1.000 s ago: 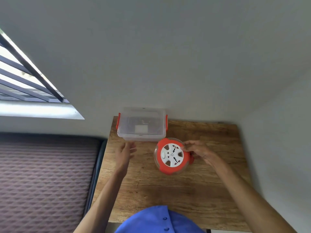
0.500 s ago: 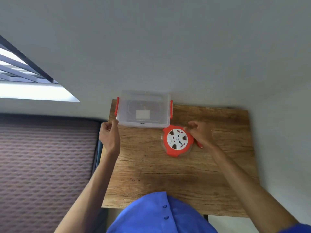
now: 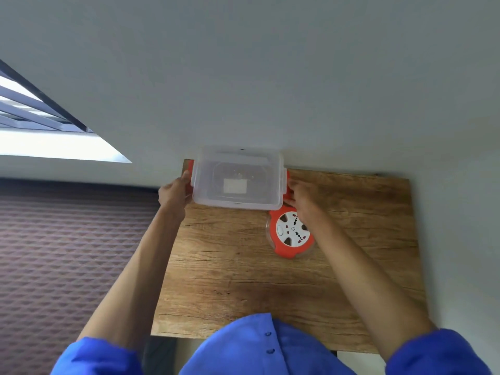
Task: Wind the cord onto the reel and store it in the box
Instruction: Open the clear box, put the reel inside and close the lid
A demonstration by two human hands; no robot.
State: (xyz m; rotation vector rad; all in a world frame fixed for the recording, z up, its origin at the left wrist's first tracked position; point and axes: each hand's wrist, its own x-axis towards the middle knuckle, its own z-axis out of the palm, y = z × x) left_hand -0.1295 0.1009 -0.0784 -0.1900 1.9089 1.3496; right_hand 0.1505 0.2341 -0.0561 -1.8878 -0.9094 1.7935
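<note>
The left hand (image 3: pixel 174 193) and the right hand (image 3: pixel 301 193) have their fingers closed on the red latches of the clear storage box (image 3: pixel 238 178). The cord reel (image 3: pixel 292 232) lies on the tabletop (image 3: pixel 243 280), touching the box at its 5 o'clock corner. If the latches release suddenly, the box could slide and knock the reel.

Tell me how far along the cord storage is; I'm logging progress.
Winding looks done: no loose cord shows around the orange reel on the wooden table. In hand: left hand and right hand are at the orange side latches of the clear plastic box, whose lid is still on. Left: open it, put the reel in, close it.
</note>
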